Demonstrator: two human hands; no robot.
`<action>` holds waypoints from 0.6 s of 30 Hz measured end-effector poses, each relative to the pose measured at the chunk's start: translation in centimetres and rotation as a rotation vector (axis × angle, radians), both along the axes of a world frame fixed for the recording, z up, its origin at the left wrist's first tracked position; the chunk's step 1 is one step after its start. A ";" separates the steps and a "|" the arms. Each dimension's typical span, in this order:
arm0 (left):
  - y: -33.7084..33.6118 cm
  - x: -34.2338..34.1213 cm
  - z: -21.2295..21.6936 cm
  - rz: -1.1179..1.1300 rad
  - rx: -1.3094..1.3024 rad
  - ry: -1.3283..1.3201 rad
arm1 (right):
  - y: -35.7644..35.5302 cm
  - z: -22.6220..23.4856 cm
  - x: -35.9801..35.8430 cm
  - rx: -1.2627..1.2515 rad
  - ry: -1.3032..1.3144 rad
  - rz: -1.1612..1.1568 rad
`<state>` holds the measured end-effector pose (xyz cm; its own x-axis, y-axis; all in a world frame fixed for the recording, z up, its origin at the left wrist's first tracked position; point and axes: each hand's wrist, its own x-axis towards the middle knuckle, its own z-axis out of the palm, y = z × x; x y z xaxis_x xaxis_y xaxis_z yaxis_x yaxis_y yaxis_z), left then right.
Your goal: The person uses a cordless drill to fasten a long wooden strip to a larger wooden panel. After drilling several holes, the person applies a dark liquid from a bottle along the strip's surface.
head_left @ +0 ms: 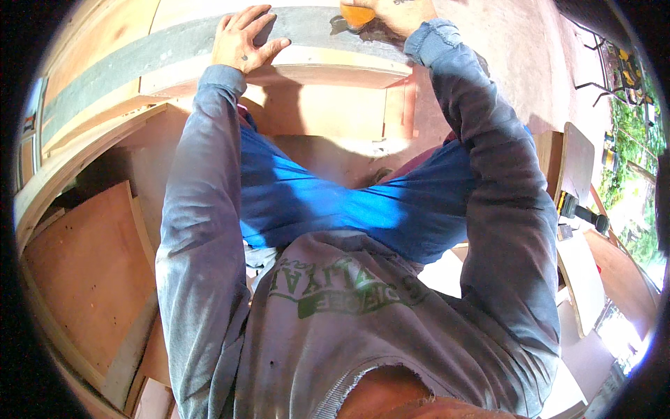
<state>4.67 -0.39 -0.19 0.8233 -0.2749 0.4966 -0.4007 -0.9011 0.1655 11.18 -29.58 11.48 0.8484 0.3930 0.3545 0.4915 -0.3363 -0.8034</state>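
My left hand point(244, 43) lies open, fingers spread, on a long board with a grey band point(174, 36) along its top. At the upper edge of the picture my right hand point(406, 15) is closed on an orange piece point(358, 17) that looks like a plastic spreader. Its far part is cut off by the frame. The orange piece touches the grey band over a dark, wet-looking patch point(377, 31). Both sleeves are grey-blue and dusty, and a blue cloth point(335, 202) covers my lap beneath the arms.
Plywood panels point(91, 272) and wooden strips stand at the left. On the right are a wooden panel point(576, 164), a yellow-and-black power tool point(581, 212) and dark metal legs point(599, 73). Green plants point(631, 140) show beyond. A pale floor point(516, 63) lies past the board's right end.
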 end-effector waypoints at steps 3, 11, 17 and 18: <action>0.1 0.0 -0.2 -0.012 0.020 -0.059 | -0.2 0.6 0.1 0.005 0.116 -0.014; 0.1 0.2 -0.5 0.006 0.006 -0.012 | -0.9 0.5 -1.1 0.206 0.219 0.073; 0.5 0.0 -0.5 0.002 0.029 -0.028 | -2.3 0.8 -1.0 -0.110 0.073 -0.153; 0.5 0.0 -0.4 0.004 0.030 -0.031 | -2.4 1.5 -1.1 -0.176 0.077 -0.182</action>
